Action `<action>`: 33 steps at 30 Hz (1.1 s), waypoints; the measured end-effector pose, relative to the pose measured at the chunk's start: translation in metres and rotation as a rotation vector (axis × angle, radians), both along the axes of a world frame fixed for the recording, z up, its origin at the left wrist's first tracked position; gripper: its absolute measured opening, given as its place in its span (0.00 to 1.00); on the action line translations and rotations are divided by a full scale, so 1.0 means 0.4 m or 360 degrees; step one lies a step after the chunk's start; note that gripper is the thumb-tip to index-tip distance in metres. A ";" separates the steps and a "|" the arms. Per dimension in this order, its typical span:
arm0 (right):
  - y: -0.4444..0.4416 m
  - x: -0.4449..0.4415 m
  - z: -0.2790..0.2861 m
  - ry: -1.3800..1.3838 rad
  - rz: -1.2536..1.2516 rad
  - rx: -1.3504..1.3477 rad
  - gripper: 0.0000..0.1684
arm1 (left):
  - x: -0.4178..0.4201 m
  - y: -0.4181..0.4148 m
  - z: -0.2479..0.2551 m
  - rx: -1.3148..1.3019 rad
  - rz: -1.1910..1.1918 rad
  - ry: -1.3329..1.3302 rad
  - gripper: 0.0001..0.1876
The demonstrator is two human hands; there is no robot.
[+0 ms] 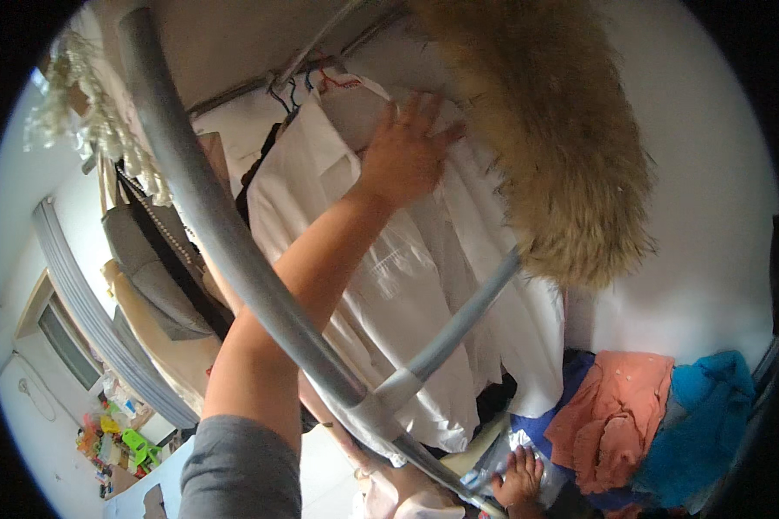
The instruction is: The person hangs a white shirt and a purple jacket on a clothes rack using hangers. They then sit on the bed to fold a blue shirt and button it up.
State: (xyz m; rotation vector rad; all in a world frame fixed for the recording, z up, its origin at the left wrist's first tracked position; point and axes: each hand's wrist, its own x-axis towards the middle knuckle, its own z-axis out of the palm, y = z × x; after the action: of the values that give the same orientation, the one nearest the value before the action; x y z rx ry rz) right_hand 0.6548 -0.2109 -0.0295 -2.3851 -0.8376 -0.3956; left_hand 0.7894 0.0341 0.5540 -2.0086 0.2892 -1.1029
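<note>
My left hand (pixel 406 152) reaches up through the grey tube frame to a white collared shirt (pixel 389 272) on a hanger. Its fingers are spread flat near the collar, and no grip on the cloth shows. Whether the palm presses on the shirt I cannot tell. Several hangers, one with an orange hook (pixel 331 78), hang from a metal rail (pixel 234 94) above. Low on the right, my right hand (pixel 521 477) rests with fingers apart on or just above clear plastic wrapping (pixel 500 454). Nothing is visibly held in it.
A grey curved tube (pixel 234 227) with a white joint (pixel 380 402) crosses in front. Brown fur (pixel 558 143) hangs at upper right. Salmon cloth (pixel 623 415) and teal cloth (pixel 701 434) lie lower right. A grey bag (pixel 152 266) hangs left, near a grey curtain (pixel 104 311).
</note>
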 end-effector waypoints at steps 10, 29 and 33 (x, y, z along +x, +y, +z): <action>0.001 0.014 0.003 -0.0109 -0.0034 -0.0096 0.35 | 0.149 0.229 -0.122 -0.0269 0.0701 0.0420 0.33; -0.001 0.026 -0.005 -0.0029 -0.0117 -0.0192 0.36 | 0.147 0.125 -0.618 -0.0637 -0.0151 0.0759 0.35; 0.007 0.021 0.003 -0.0033 -0.0066 -0.0141 0.35 | 0.089 0.174 -0.781 -0.0648 -0.0296 0.0980 0.39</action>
State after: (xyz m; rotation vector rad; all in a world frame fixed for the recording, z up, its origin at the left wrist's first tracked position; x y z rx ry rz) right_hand 0.6632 -0.2081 -0.0283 -2.4876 -0.8320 -0.4081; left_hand 0.8251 0.1037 0.2417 -2.7106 0.6152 -0.6516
